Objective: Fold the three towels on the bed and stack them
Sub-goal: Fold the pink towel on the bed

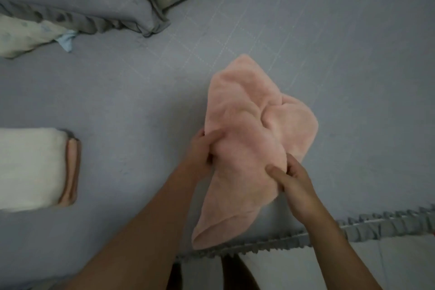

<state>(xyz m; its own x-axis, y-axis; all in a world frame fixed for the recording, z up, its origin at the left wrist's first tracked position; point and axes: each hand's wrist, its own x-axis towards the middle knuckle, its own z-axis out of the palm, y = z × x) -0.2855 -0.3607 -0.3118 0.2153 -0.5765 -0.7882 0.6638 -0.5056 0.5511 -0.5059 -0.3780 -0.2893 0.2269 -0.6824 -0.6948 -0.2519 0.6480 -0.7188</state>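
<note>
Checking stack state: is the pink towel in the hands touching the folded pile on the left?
Apart. The head view shows bare grey sheet between the pink towel and the folded pile.

Home bedroom: grey quilted bed sheet [282,30] with ruffled edge, rumpled duvet [77,2].

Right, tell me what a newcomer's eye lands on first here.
First the crumpled pink towel in the middle of the grey bed, gripped at its near part by both hands: the left hand on its left edge, the right hand on its right. Next, at the left edge, a folded white towel lies on a folded pink-brown one. Rumpled bedding sits at the top left.
</note>
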